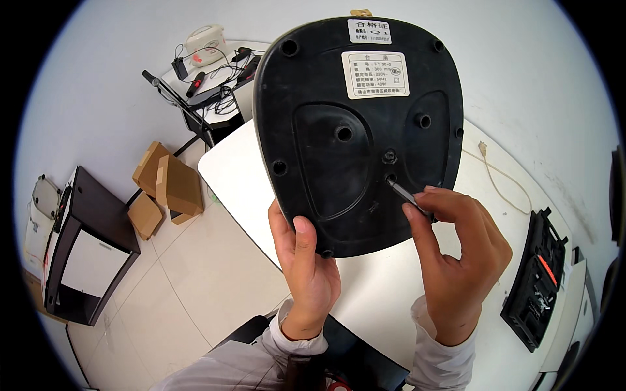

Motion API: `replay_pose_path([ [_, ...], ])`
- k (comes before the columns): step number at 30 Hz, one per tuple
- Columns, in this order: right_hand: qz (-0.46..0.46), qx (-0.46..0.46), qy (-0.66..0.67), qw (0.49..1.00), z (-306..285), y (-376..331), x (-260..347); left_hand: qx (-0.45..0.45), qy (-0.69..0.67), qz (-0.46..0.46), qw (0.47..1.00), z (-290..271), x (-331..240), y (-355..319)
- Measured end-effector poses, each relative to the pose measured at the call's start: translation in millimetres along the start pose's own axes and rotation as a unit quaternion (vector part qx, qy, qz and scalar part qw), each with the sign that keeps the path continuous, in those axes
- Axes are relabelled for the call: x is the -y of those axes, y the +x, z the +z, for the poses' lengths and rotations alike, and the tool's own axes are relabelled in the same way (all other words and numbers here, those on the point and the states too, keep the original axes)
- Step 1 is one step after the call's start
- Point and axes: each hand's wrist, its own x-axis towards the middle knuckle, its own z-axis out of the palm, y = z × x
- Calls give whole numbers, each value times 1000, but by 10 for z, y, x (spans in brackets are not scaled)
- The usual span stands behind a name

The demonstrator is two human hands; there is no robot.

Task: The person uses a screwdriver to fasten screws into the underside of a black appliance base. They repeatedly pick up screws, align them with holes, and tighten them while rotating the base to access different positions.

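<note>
Appliance base (352, 130) above table (378, 287), tool case (538, 277) right, cardboard boxes (166, 186) left on floor (195, 287)

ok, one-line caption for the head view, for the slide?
Left hand steadies a black plastic appliance base while the right hand puts a slim metal screwdriver into a screw hole.

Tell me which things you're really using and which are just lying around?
In use:
black base, held by left hand
screwdriver, in right hand

Lying around:
tool case
cable
cardboard boxes
black cabinet
</note>
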Motion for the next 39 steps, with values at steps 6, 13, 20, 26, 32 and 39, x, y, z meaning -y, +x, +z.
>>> replay_pose_path([
  [6,-8,-3,-2,1000,13,-2,-14,-14,7,-1,1000,-20,7,-8],
  [13,-30,-3,-20,999,-92,29,-22,0,5,3,1000,-12,12,-8],
  [20,-21,6,-13,1000,-75,4,-48,-4,14,4,1000,-57,44,-23],
  [26,-21,10,-10,1000,-54,9,-35,0,17,8,1000,-91,47,-31],
  [32,-10,2,-2,1000,-17,-6,-8,-19,24,12,999,-83,59,-59],
  [39,-3,6,-8,1000,-9,-6,47,-36,23,14,999,-106,54,-58],
])
